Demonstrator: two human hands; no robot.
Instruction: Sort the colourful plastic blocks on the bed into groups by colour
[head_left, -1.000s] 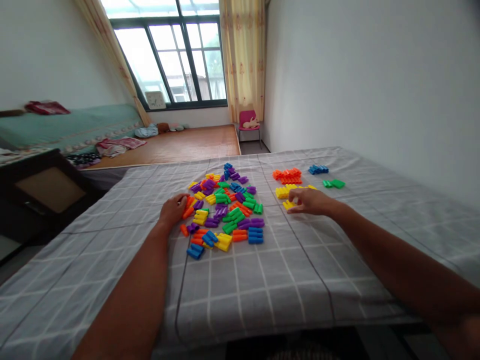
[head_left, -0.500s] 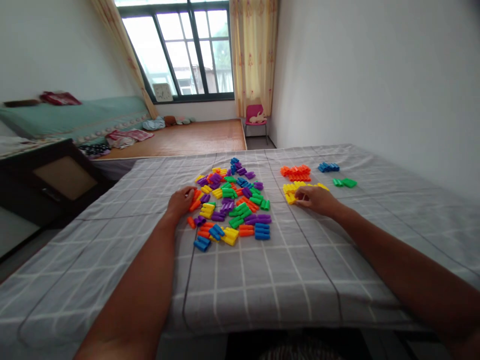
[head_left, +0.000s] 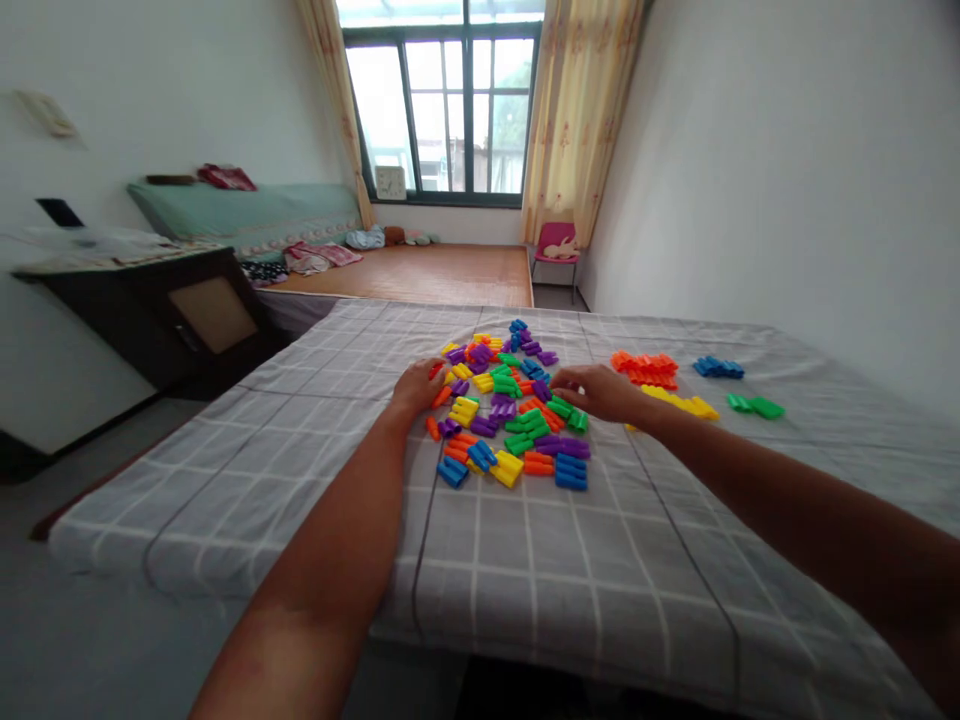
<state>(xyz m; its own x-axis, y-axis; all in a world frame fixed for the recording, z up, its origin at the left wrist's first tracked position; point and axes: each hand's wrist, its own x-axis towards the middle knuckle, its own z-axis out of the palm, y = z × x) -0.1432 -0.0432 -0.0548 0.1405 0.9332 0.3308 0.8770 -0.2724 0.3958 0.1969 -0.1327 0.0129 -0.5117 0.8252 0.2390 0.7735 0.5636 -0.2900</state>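
Note:
A loose heap of ribbed plastic building pieces in yellow, orange, green, blue and purple lies on the grey checked cloth. At the heap's left edge is my left hand, its fingers curled down beside an orange piece; what they hold, if anything, is hidden. My right hand reaches over the heap's right edge, thumb and fingers apart, close to a purple piece and a green piece. Behind my right wrist lies a yellow group, partly covered by the arm.
Further right are an orange group, a blue group and two green pieces. A white wall borders the right side. Beyond the cloth stand a bed, a pink chair and a dark cabinet.
My right hand has left the yellow group and moved left to the heap. My left hand stays at the heap's left edge. The camera has turned left, shifting the scene right.

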